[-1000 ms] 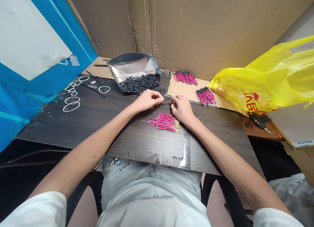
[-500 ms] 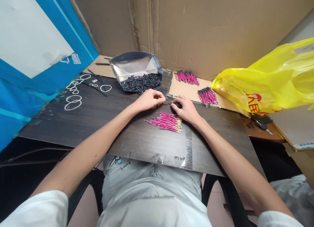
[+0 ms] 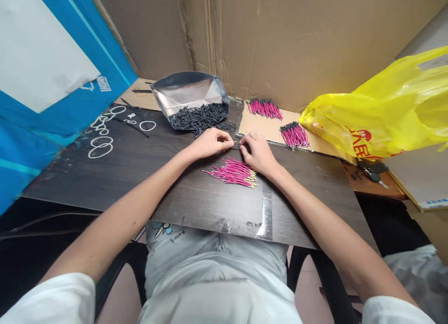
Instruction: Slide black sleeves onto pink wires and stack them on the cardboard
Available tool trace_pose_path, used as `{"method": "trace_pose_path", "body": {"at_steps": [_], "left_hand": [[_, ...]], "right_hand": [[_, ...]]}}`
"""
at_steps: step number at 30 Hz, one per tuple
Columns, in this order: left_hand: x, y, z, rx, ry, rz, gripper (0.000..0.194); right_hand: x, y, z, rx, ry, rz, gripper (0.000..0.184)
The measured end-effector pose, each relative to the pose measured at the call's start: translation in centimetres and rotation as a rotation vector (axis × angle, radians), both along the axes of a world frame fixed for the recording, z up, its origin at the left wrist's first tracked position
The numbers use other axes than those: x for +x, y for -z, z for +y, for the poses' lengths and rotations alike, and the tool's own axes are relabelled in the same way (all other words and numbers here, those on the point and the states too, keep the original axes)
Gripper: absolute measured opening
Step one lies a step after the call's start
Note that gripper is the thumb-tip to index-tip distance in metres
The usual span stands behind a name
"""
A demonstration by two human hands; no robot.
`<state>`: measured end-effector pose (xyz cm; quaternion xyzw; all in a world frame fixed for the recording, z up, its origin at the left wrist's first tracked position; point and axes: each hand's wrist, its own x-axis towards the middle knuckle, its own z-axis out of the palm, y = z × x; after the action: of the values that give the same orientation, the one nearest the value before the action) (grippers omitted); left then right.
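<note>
My left hand (image 3: 211, 142) and my right hand (image 3: 256, 152) meet fingertip to fingertip over the dark board (image 3: 140, 174). Both are closed in a pinch on something thin between them, too small to name. Just below them lies a loose pile of pink wires (image 3: 234, 172) with gold ends. A heap of short black tubes (image 3: 200, 116) spills from a silver foil bag (image 3: 189, 91) just behind my left hand.
Two bundles of pink wires (image 3: 265, 109) with black tips (image 3: 294, 134) lie on cardboard at the back right. A yellow plastic bag (image 3: 381, 114) fills the right side, with keys (image 3: 373, 173) below it. White rings (image 3: 101, 149) lie at the left by a blue box (image 3: 42, 81).
The hands have stayed at the same spot with small finger movements; my right hand has drawn slightly closer to the left. The camera has shifted a little.
</note>
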<state>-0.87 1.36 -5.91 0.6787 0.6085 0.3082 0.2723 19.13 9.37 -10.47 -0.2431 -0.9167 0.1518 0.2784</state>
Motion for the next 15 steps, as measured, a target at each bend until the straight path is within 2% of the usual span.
{"method": "trace_pose_path", "body": {"at_steps": [4,9,15], "left_hand": [[0.0,0.1,0.1,0.002,0.004,-0.006,0.027],[0.0,0.0,0.0,0.004,-0.011,0.006,0.027],[0.3,0.0,-0.1,0.013,-0.012,0.018,0.025]], "right_hand": [[0.4,-0.3,0.3,-0.026,-0.026,-0.008,0.01],[1.6,-1.0,1.4,-0.153,-0.203,0.015,0.008],[1.4,-0.8,1.1,-0.073,-0.151,-0.03,0.01]]}}
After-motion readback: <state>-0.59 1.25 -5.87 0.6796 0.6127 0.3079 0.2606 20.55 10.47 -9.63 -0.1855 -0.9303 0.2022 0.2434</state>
